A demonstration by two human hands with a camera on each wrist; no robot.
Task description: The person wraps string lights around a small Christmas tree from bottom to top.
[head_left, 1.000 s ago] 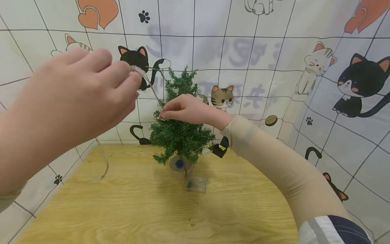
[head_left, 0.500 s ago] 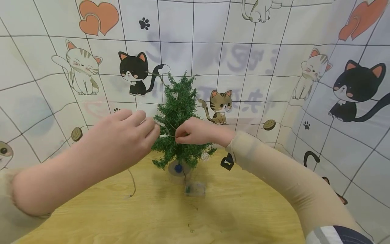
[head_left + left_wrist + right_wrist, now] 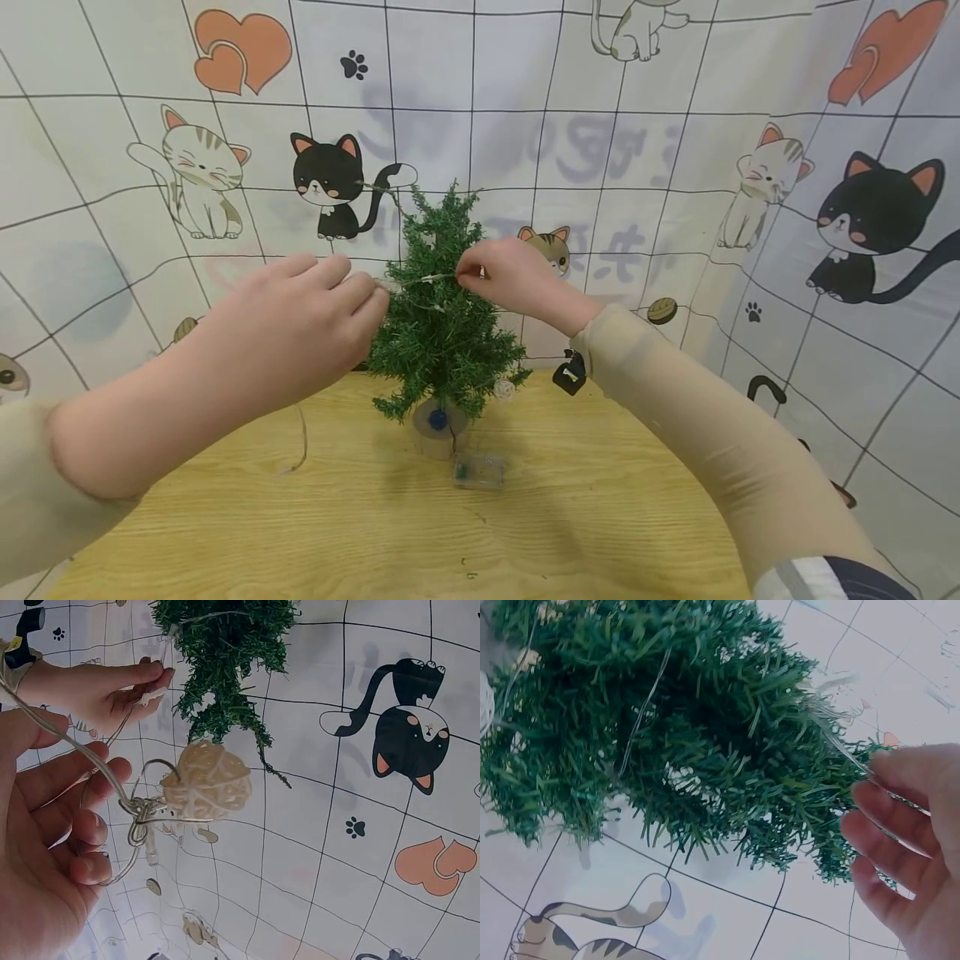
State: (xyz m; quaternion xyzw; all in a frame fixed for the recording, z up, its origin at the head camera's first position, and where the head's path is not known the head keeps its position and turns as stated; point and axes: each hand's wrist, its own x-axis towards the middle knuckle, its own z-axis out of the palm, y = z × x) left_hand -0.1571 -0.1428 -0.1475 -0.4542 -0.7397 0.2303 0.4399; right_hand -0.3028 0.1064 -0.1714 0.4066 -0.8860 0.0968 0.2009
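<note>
A small green artificial Christmas tree (image 3: 442,342) stands upright on a round base (image 3: 431,446). In front of its left side, my left hand (image 3: 300,325) holds a bundle of string lights with curled fingers. The left wrist view shows a knot in the clear wire (image 3: 139,817), with a pale woven ball (image 3: 206,784) hanging beside the fingers. My right hand (image 3: 510,275) pinches the string-light wire (image 3: 431,277) between thumb and forefinger, close against the upper right of the tree. Wire runs between the two hands, across the branches.
A clear battery box (image 3: 480,472) lies on the wooden table (image 3: 337,533) before the base, joined by a dark wire. Another woven ball (image 3: 504,388) hangs at the tree's lower right. A loose wire end (image 3: 302,442) dangles at left. Behind hangs a cat-printed cloth (image 3: 600,75).
My left hand has come down and toward the tree. The right hand dipped to mid-tree, then rose and moved right with the wire. The view tilted up slightly.
</note>
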